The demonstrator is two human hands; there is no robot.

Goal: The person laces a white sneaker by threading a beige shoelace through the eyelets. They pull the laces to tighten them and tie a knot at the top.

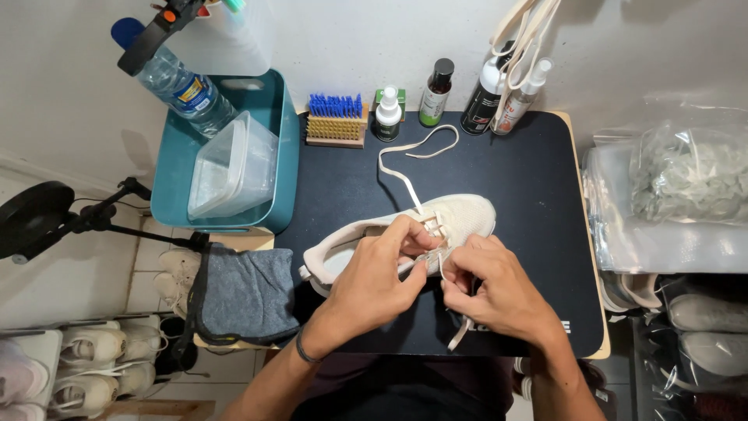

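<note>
A cream knit sneaker point(467, 214) lies on its side on a black mat point(538, 179), toe pointing right. My left hand point(378, 277) rests over the shoe's tongue and pinches the cream shoelace point(401, 175) at the eyelets. My right hand point(499, 288) is beside it, fingers closed on the lace's other part, whose end hangs down toward the mat's front edge. The free lace end loops away toward the bottles at the back.
A wooden brush with blue bristles point(336, 121) and several spray bottles point(436, 93) line the back. A teal bin point(280, 168) holds a clear tub and a water bottle at left. A grey cloth point(245, 292) lies front left. Plastic bags point(686, 179) sit right; shoes stand on the floor.
</note>
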